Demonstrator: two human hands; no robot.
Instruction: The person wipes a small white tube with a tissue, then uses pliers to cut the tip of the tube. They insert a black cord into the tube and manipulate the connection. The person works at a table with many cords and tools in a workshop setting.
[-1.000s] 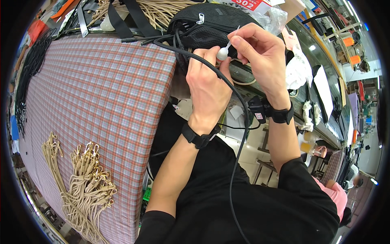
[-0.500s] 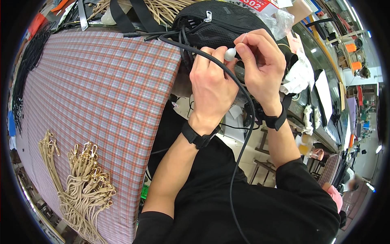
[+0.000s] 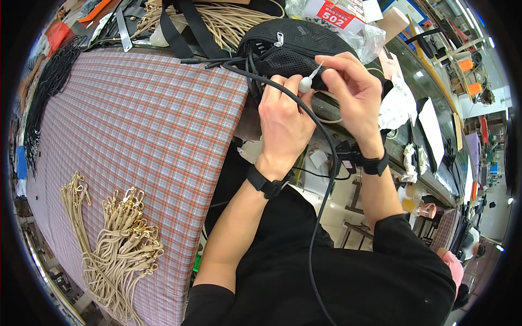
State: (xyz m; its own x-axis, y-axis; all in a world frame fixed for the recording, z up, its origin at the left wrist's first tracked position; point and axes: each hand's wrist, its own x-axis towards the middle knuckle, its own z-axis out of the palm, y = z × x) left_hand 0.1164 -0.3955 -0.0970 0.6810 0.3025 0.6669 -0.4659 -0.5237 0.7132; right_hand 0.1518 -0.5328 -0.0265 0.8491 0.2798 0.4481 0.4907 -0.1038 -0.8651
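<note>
Small white bead (image 3: pixel 305 83), seemingly pinched between both hands' fingertips.

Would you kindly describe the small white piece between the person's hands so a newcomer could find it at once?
Start at the red-and-grey checked padded table; at its far right corner lies a black mesh bag. Just in front of it, the left hand and right hand pinch a small white teardrop-shaped bead on a thin white tail, the only pale thing among black cords.

Plaid cloth (image 3: pixel 136 125), beige clipped cords (image 3: pixel 117 244), black cord bundle (image 3: pixel 46 92)
</note>
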